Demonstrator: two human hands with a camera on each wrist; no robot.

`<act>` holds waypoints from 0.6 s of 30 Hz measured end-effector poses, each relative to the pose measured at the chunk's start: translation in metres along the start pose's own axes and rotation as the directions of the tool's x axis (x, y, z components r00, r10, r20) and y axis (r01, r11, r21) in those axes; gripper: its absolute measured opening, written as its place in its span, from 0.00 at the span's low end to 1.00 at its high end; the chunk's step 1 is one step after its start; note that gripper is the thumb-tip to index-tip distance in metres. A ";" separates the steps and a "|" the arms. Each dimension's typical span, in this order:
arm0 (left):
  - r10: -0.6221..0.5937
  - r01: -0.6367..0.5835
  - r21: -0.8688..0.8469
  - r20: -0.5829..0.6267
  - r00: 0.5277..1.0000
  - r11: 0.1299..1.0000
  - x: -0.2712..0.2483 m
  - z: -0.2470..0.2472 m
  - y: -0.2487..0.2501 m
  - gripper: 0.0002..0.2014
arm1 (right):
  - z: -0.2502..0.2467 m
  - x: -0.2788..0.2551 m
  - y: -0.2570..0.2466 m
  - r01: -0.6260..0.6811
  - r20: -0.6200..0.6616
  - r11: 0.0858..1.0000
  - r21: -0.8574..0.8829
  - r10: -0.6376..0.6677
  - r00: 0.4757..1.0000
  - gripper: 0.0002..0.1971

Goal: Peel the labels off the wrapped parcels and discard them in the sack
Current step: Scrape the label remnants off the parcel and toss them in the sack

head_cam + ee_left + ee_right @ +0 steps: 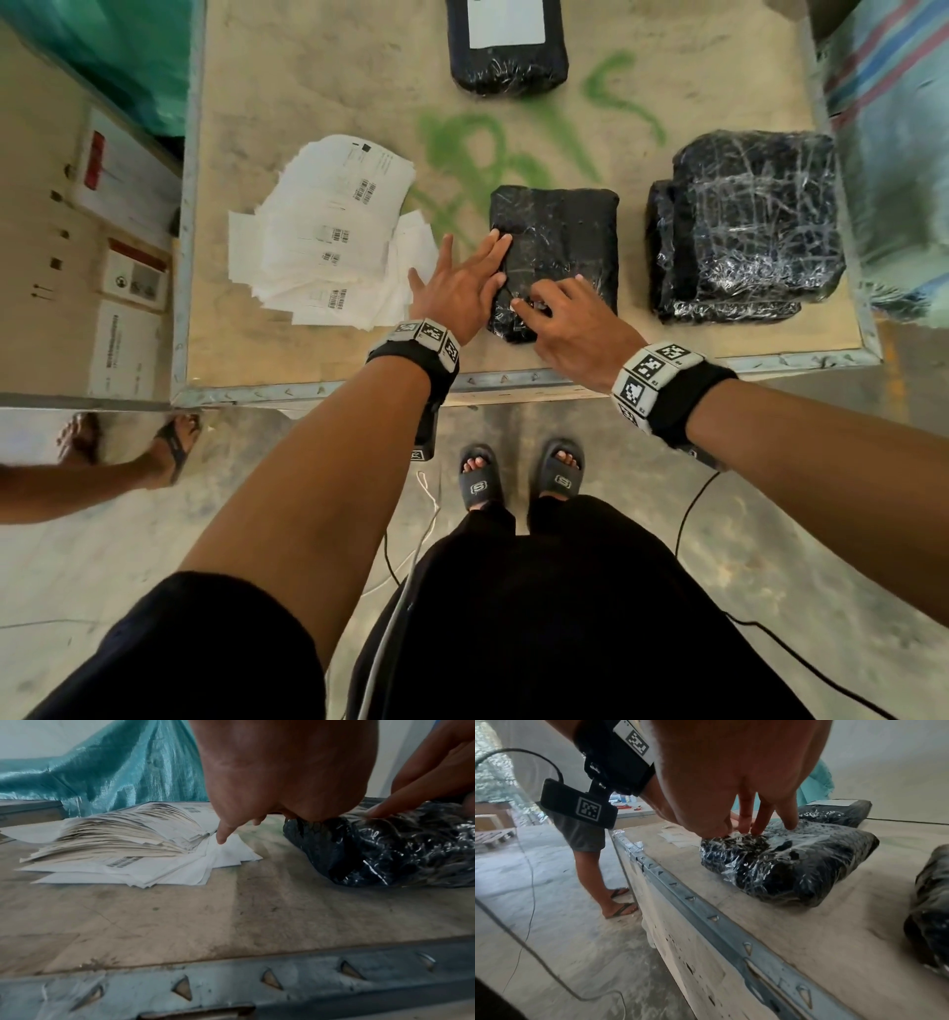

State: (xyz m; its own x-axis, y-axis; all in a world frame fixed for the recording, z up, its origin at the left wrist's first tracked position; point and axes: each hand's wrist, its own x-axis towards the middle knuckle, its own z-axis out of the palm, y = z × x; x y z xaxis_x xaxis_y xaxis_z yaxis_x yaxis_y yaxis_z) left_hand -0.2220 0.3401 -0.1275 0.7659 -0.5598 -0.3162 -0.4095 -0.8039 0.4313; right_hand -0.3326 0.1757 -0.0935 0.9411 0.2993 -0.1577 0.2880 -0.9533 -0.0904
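Note:
A black parcel (565,241) wrapped in clear film lies near the table's front edge, also in the wrist views (398,852) (795,866); no label shows on its top. My left hand (462,267) (257,811) presses on the parcel's left edge with straight, spread fingers. My right hand (539,303) (741,829) has its fingers curled, and the thumb and fingertips pinch the film at the near-left corner. A labelled black parcel (506,51) with a white label (506,20) lies at the back. A teal sack (128,56) (115,770) hangs off the table's far left.
A fanned pile of peeled white labels (328,236) (123,841) lies left of my hands. Stacked black parcels (744,226) sit at the right, by a striped woven sack (893,154). The table has a metal rim (513,380). Another person's sandalled foot (174,447) is at the left.

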 end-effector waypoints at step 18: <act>-0.004 0.004 -0.029 0.016 1.000 1.000 0.000 0.002 0.002 0.25 | 0.011 -0.007 -0.003 -0.038 -0.040 0.998 0.044 0.040 0.998 0.30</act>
State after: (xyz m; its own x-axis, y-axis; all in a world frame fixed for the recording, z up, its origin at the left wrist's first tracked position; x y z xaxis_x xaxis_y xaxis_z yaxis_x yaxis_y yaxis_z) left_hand -0.2237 0.3384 -0.1286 0.7592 -0.5600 -0.3316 -0.3917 -0.8001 0.4544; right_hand -0.3418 0.1773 -0.1030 0.9580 0.2594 -0.1219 0.2441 -0.9614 -0.1272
